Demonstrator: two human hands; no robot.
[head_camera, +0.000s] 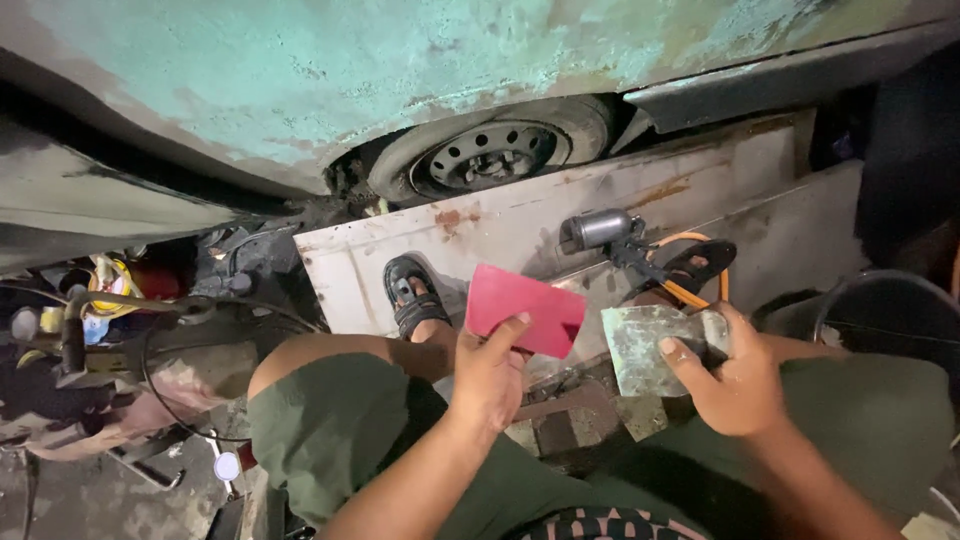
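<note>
My left hand (487, 375) grips a flat red plastic spreader (525, 308) by its lower edge, held up over my left knee. A little to the right, my right hand (735, 375) holds a grey, filler-smeared flat board (650, 345), thumb on top. The two hands are apart, side by side above my lap. In front of me is a car body panel (300, 70) coated in patchy green-blue filler, with a wheel (495, 150) under its arch.
A white metal sheet (520, 225) lies on the ground by my sandalled foot (410, 295). A spray gun with a metal cup (600, 230) and an orange hose (695, 265) rest on it. Tools and cables clutter the left. A dark bucket (880, 310) sits at right.
</note>
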